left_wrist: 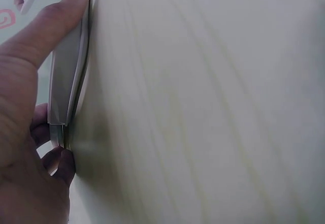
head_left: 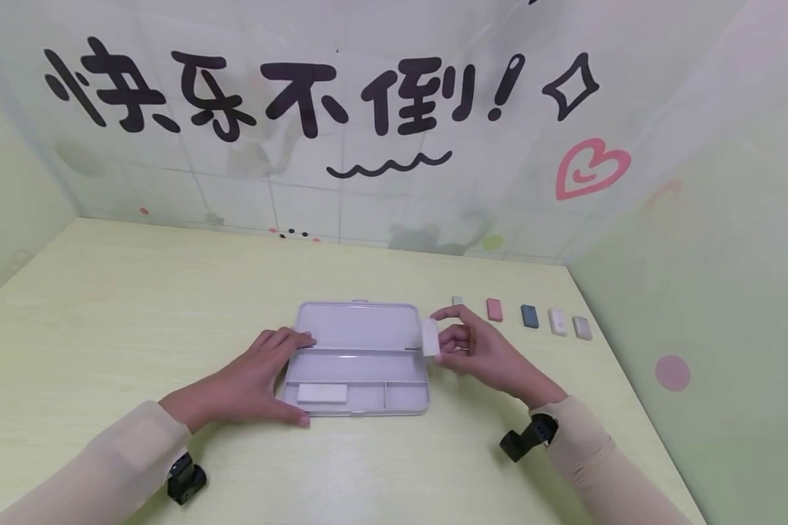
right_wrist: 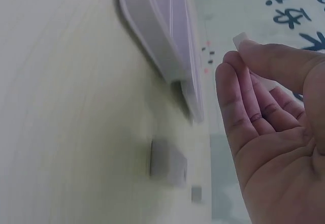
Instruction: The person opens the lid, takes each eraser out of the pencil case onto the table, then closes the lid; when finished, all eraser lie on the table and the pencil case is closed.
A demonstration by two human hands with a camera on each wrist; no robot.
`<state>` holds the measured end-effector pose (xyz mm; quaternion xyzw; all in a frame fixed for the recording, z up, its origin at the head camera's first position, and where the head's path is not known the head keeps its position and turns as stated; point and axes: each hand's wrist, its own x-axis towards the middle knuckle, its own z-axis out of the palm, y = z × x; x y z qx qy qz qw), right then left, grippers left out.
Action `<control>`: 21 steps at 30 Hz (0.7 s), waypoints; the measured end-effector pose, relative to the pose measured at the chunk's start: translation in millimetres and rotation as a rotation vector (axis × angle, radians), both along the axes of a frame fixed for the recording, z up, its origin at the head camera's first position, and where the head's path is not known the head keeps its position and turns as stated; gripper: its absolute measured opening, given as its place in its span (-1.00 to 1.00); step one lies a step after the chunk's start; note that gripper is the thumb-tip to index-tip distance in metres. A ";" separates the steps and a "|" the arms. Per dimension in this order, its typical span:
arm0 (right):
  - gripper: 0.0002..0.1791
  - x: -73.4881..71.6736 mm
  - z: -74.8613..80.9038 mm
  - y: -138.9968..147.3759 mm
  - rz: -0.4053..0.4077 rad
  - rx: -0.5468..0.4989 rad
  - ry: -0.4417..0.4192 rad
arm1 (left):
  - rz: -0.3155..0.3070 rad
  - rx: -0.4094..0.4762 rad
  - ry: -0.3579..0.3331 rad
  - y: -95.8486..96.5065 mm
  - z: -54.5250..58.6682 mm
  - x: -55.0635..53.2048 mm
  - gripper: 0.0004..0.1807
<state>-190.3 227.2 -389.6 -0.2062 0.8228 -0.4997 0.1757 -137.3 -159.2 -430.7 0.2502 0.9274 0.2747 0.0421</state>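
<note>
A pale purple pencil case (head_left: 357, 368) lies open on the table, its lid (head_left: 361, 324) folded back. My left hand (head_left: 256, 379) holds the case by its left side, thumb at the front corner and fingertips near the hinge. In the left wrist view the thumb (left_wrist: 61, 18) lies along the case wall. Between thumb and fingers of my right hand (head_left: 482, 350) is pinched a white eraser (head_left: 430, 337), raised beside the right edge of the case. Another white eraser (head_left: 322, 394) lies in the front left compartment.
To the right stands a spaced row of small blocks: a pale green one (head_left: 457, 300) partly behind the right hand, then pink (head_left: 495, 310), blue (head_left: 529, 316), white (head_left: 557, 322) and grey (head_left: 581, 328). Printed walls (head_left: 368, 204) border the table at the back and sides.
</note>
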 end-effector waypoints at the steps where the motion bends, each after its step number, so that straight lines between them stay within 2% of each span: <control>1: -0.33 0.2 -1.1 6.7 -0.012 0.001 0.003 | -0.003 0.002 0.002 0.3 0.3 0.1 0.21; 10: -0.32 8.1 -4.3 64.8 -0.120 0.036 0.047 | 0.000 -0.002 0.008 0.9 0.7 0.1 0.22; 21: -0.30 12.6 -13.0 120.7 -0.236 0.122 0.066 | 0.004 -0.005 -0.001 0.1 -3.2 -0.8 0.22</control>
